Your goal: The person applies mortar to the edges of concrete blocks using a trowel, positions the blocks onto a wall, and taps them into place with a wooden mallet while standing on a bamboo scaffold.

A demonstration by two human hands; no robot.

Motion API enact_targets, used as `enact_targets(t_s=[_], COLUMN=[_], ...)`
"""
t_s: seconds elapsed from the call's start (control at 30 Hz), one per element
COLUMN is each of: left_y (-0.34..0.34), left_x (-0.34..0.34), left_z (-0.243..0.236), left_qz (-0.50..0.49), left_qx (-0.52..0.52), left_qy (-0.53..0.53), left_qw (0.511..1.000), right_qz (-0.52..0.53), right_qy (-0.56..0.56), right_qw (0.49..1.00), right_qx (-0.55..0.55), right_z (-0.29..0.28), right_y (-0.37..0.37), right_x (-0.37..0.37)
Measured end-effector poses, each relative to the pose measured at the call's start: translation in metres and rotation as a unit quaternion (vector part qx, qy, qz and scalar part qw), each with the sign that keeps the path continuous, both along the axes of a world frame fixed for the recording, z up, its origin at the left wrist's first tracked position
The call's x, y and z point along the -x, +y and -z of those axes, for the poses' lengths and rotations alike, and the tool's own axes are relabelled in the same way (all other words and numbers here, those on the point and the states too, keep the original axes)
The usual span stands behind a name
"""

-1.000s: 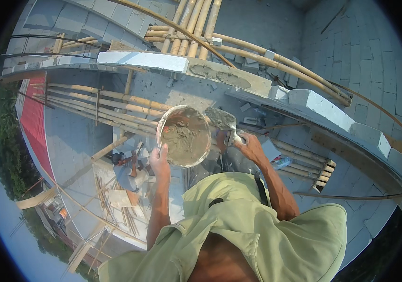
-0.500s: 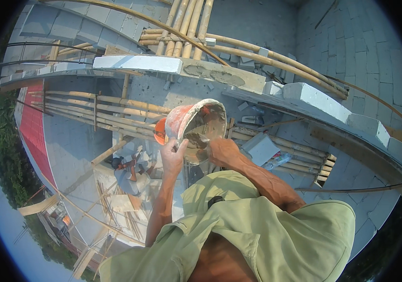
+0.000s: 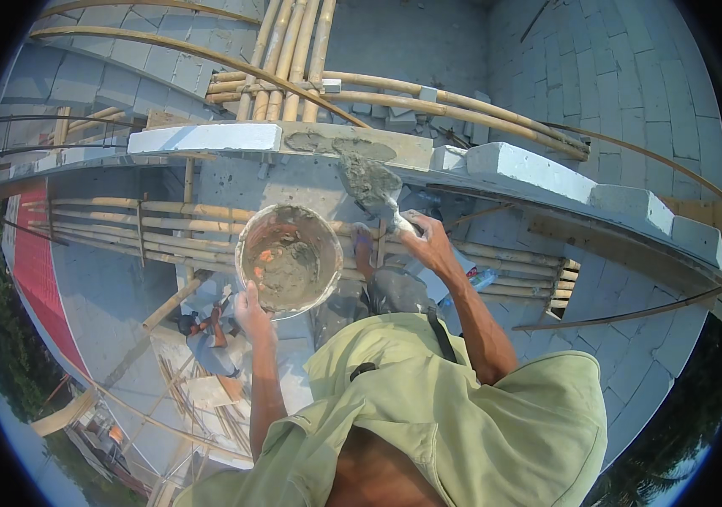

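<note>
My left hand (image 3: 253, 314) grips the near rim of a mortar-crusted bucket (image 3: 322, 241), which is held with its mouth facing up. Grey wet mortar (image 3: 289, 275) lies inside it, with some orange showing through. My right hand (image 3: 428, 242) is closed around the handle of a trowel (image 3: 398, 218). Its blade is heaped with mortar (image 3: 370, 182) and hangs just on the near side of the block wall's top. On that top, a patch of spread mortar (image 3: 340, 145) lies beside a white block (image 3: 204, 138); the trowel's load reaches its near edge.
Stepped white blocks (image 3: 530, 171) continue along the wall to the right. Bamboo poles (image 3: 291, 59) cross beyond it, and more bamboo (image 3: 171, 224) runs below at my side. Lower left, another person (image 3: 211, 345) is down among boards. My legs stand on the scaffold.
The trowel has come out of the bucket loaded with mortar and moved forward and right to the wall. The bucket, tilted before, now faces up and sits lower and to the left.
</note>
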State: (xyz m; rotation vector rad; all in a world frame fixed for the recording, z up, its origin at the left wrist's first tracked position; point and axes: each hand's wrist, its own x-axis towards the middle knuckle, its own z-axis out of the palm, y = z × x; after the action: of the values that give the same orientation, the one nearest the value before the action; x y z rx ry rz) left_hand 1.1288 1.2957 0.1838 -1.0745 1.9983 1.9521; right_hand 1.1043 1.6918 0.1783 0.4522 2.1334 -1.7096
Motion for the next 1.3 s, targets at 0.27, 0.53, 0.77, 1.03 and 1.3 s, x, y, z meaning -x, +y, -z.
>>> enact_targets(t_s=[0.27, 0.53, 0.77, 1.03, 1.3], left_y=[-0.02, -0.026, -0.027, -0.015, -0.012], left_x=[-0.024, -0.04, -0.047, -0.044, -0.041], left_z=[0.012, 0.011, 0.032, 0.014, 0.014], left_qz=[0.046, 0.036, 0.07, 0.063, 0.066], left_qx=[0.109, 0.118, 0.135, 0.062, 0.079], left_qy=[0.018, -0.004, -0.026, -0.048, -0.044], left_qw=[0.993, 0.992, 0.988, 0.995, 0.994], right_qz=[-0.011, 0.088, 0.079, 0.208, 0.42], right_qy=[0.06, 0.034, -0.118, -0.003, -0.164], right_qw=[0.874, 0.941, 0.962, 0.958, 0.876], right_qx=[-0.482, -0.325, -0.235, -0.198, 0.168], right_z=[0.083, 0.072, 0.13, 0.17, 0.173], right_y=[0.073, 0.033, -0.004, 0.028, 0.0], right_x=[0.015, -0.006, -0.002, -0.01, -0.012])
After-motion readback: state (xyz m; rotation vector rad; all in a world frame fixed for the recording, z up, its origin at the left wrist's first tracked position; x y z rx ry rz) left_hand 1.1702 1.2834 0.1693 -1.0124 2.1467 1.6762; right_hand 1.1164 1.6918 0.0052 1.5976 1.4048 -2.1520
